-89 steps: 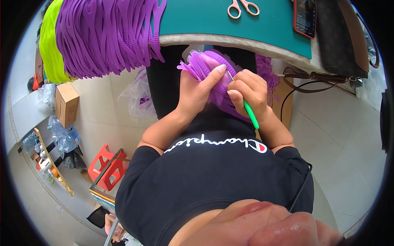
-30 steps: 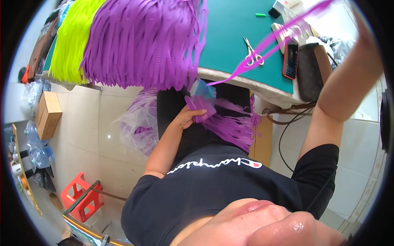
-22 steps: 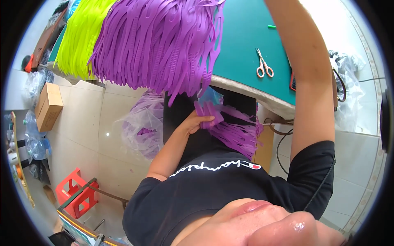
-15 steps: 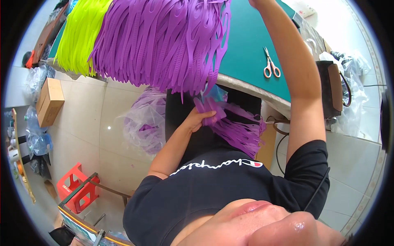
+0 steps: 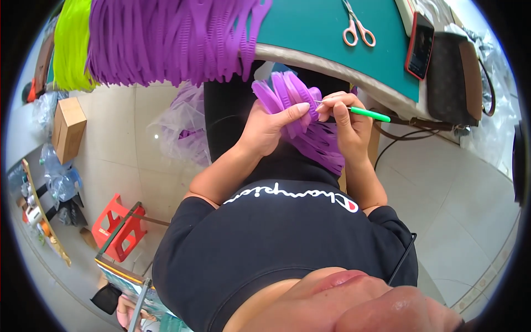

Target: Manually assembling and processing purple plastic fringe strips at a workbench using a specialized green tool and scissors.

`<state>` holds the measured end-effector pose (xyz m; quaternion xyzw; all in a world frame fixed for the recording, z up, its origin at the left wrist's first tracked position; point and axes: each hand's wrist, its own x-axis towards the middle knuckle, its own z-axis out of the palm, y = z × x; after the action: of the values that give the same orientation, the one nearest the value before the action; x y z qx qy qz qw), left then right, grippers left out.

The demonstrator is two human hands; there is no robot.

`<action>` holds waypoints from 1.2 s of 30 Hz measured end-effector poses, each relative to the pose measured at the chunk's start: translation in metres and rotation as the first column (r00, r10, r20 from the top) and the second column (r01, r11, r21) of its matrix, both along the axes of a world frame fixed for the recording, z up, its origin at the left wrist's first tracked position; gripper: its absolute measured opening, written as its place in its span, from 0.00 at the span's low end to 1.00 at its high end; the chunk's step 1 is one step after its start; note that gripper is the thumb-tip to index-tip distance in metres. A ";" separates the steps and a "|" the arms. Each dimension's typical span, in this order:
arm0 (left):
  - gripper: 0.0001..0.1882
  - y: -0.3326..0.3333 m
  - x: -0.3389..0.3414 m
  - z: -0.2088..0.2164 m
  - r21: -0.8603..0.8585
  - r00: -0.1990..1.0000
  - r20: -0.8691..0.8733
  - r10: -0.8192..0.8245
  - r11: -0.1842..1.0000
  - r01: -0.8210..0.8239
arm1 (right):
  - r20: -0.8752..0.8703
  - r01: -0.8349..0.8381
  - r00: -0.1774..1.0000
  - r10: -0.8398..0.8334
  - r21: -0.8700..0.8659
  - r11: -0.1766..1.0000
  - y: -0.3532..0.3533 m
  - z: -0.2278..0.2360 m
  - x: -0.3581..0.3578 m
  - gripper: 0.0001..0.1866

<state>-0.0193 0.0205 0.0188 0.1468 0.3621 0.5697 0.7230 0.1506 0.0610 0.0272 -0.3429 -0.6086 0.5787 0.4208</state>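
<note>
Clasping a looped bundle of purple straps (image 5: 284, 97), the left hand (image 5: 266, 127) sits near the green table (image 5: 301, 30); just right, the right hand (image 5: 349, 117) pinches a green-handled tool (image 5: 371, 115), its tip at the bundle; pink-handled scissors (image 5: 359, 32) lie farther, on the table

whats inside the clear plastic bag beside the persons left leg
Purple strips show in the crumpled clear plastic bag; whatever lies beneath them is covered and can't be seen.
</note>
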 end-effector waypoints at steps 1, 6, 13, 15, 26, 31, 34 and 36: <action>0.08 0.000 0.004 0.000 0.003 0.999 -0.041 0.016 1.000 -0.015 | -0.077 0.015 0.997 -0.017 -0.028 0.999 -0.003 -0.005 0.002 0.12; 0.08 0.004 0.018 0.001 0.022 0.997 -0.073 0.037 0.999 -0.036 | -0.124 0.062 0.990 -0.064 -0.021 0.998 0.000 -0.014 0.009 0.13; 0.09 0.007 0.023 0.002 0.027 0.990 -0.116 0.078 0.997 -0.075 | -0.179 0.069 0.981 -0.070 -0.010 0.998 0.002 -0.020 0.010 0.13; 0.08 0.008 0.024 0.002 0.014 0.988 -0.129 0.085 0.996 -0.084 | -0.176 0.070 0.982 -0.073 -0.020 0.997 0.002 -0.021 0.009 0.13; 0.11 0.000 -0.002 -0.006 -0.043 0.925 -0.103 -0.365 0.931 0.363 | 0.143 0.379 0.789 -0.598 0.653 0.656 0.040 -0.015 0.048 0.05; 0.14 -0.013 -0.007 0.003 -0.094 0.906 0.091 -0.413 0.902 0.421 | 0.048 0.247 0.969 -0.243 -0.104 0.963 0.039 0.014 0.073 0.10; 0.17 -0.007 0.002 0.008 -0.095 0.932 0.029 -0.360 0.928 0.361 | 0.005 0.082 0.996 -0.083 -0.245 0.966 0.026 0.019 0.065 0.11; 0.20 -0.004 0.008 0.013 -0.106 0.934 0.012 -0.356 0.929 0.355 | 0.147 0.184 0.976 -0.158 -0.178 0.967 0.015 0.018 0.048 0.11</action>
<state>-0.0115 0.0163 0.0318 0.1734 0.3618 0.4088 0.8197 0.1985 0.0757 0.0455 -0.4702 -0.5450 0.5719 0.3935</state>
